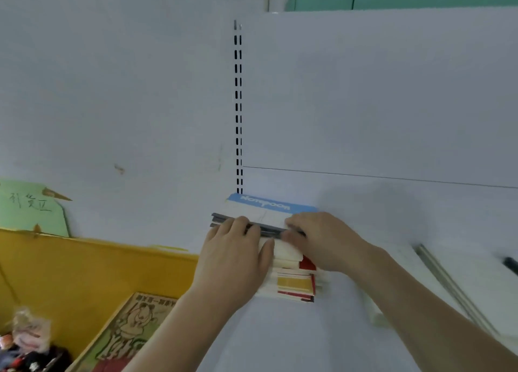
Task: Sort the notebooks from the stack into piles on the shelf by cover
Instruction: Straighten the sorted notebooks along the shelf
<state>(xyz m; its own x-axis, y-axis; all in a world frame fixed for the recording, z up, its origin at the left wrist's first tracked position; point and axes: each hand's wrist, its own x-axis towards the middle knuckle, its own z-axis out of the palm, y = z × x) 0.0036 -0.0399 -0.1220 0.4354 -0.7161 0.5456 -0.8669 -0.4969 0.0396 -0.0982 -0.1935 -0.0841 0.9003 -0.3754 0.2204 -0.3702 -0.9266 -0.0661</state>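
Note:
A stack of notebooks (294, 283) lies on the white shelf (280, 338), its near edges showing cream pages with red and yellow covers. Both hands rest on top of it. My left hand (235, 256) lies flat over the left half, fingers reaching a dark grey spine edge (221, 217) at the far side. My right hand (319, 239) grips that same far edge from the right. Behind the stack lies a white notebook with a blue band (269, 204) printed "Notebook", against the shelf's back panel.
A slotted upright (238, 113) runs up the back panel behind the stack. To the left stands a yellow bin (70, 265) holding a cartoon-printed box (131, 329) and small packets. A green paper sign (30, 209) hangs above it. A metal rail (448, 282) lies at right.

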